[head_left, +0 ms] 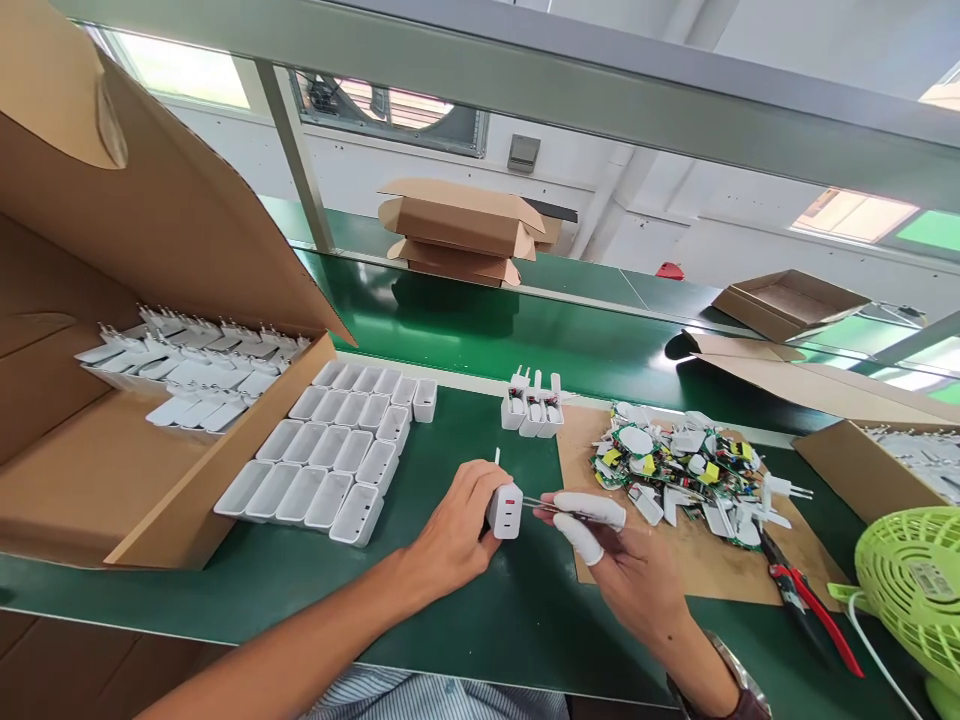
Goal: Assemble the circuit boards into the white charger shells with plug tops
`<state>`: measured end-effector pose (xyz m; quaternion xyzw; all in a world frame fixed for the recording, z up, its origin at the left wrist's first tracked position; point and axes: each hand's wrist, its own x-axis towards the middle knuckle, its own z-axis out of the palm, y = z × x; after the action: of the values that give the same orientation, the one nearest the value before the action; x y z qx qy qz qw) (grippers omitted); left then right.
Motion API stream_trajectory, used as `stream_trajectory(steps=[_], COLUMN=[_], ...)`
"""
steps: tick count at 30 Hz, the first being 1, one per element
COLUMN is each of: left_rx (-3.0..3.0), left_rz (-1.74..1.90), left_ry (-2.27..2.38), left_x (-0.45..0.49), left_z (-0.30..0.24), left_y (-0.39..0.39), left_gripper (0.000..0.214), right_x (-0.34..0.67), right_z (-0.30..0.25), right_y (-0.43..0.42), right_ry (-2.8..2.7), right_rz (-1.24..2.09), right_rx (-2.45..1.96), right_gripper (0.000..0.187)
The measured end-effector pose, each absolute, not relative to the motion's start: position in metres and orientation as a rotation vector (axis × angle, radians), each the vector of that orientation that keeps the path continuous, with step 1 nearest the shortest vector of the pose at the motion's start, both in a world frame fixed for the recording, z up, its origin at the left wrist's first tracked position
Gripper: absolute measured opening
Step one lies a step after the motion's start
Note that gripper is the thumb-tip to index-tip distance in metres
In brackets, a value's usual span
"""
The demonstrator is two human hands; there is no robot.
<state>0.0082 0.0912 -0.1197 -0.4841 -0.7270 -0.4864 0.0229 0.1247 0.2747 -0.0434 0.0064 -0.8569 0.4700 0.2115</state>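
Observation:
My left hand (461,525) is closed around a white charger housing (508,512), its port face with small slots turned towards me. In my right hand (611,545), white finger cots cover the thumb and a finger, which pinch thin metal tweezers (546,506). The tweezers' tips reach the right side of the housing, and whether they go inside is hidden. Behind my hands stand three white chargers (533,408) with parts sticking up out of them. Rows of white empty housings (319,445) lie to the left of my left hand.
A pile of circuit boards and white parts (690,465) covers a brown cardboard sheet (600,570) at right. Red-handled pliers (806,600) and a green fan (911,580) are beside it. A large carton (217,490) with white plug parts (199,365) stands left, another carton (870,465) right.

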Motion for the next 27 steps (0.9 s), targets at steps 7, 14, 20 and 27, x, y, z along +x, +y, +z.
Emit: stream_trajectory(steps=[7,14,20,27], left_rx=[-1.475,-1.471,-1.482,-1.499], left_rz=[-1.479,-1.481,-1.464,-1.366], left_ry=[-2.241,-2.244,-2.236,-2.276], left_x=[0.009,0.009,0.008,0.009], left_z=[-0.121,-0.121,-0.122,-0.124], left_y=[0.091,0.092,0.093,0.091], left_gripper=[0.047,0.043,0.043,0.051], right_x=[0.119,0.118,0.115,0.123], right_z=[-0.067,-0.077,-0.08,-0.075], right_y=[0.267,0.263,0.261,0.249], right_ry=[-2.435,-2.376,-2.389,-2.431], right_rz=[1.106,0.93,0.908,0.736], right_rx=[-0.083,0.012,0.022,0.034], right_gripper=[0.014,0.01,0.009,0.02])
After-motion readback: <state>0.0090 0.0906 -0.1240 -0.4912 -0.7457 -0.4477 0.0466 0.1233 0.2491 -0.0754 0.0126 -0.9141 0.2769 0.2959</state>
